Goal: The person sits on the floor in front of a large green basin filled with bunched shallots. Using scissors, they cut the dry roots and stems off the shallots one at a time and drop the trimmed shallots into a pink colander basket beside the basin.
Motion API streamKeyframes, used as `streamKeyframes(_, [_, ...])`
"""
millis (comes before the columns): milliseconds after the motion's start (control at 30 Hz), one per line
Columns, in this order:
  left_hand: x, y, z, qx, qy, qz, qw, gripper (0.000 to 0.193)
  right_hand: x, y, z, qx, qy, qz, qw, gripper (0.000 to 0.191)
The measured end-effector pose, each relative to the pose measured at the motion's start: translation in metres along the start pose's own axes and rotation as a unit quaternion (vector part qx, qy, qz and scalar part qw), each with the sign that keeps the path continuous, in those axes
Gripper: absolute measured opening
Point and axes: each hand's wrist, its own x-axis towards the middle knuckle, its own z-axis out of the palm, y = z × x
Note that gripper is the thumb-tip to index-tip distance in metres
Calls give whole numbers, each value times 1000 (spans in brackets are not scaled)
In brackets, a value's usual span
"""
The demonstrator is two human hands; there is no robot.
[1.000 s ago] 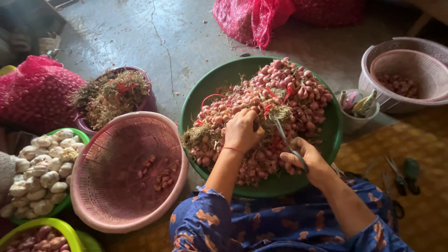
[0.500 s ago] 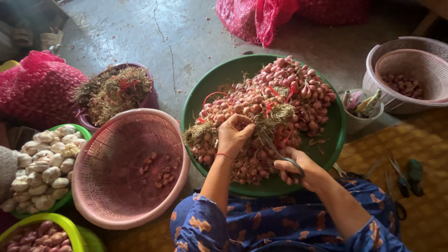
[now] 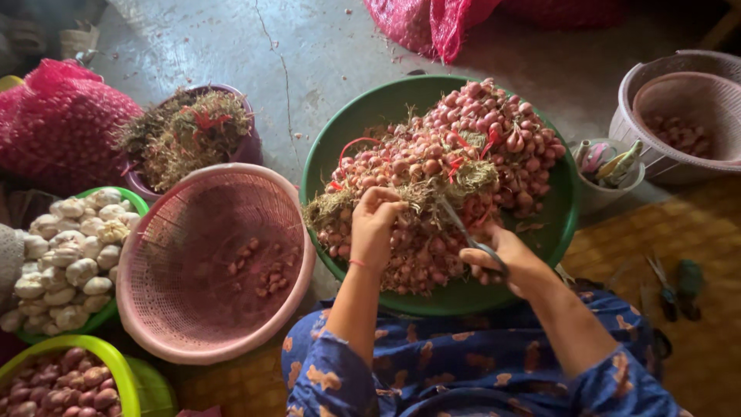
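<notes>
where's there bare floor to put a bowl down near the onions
Bare concrete floor lies beyond the green basin, between the purple bowl of trimmings and the red mesh sack. The pink basket and garlic bowl crowd the left.

The person wears a deep blue garment printed all over with scattered orange-tan leaf or flower shapes, its short sleeves ending at about the elbows so both forearms are bare. A thin red string or band circles the wrist of the left hand (image 3: 373,232). The right hand (image 3: 505,259) shows no ring or band.
</notes>
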Motion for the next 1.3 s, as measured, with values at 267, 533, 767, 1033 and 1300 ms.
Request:
streamKeyframes(267, [-30,-40,16,399,5,271,876,15,-15,1,-16,-120,-34,-3,992,44])
streamKeyframes(533, [-10,-46,21,589,-7,277,759,39,-13,8,-20,-100,14,-9,995,50])
streamKeyframes(767, [-14,-43,10,634,-12,246,733,42,-3,1,-23,-144,-36,44,988,56])
streamKeyframes(1033, [4,-26,-8,464,-79,259,844,30,-2,-9,-23,-107,-75,27,991,68])
streamKeyframes(1300, [-3,-23,-12,336,-32,120,934,22,19,-20,-9,-114,-109,39,987,69])
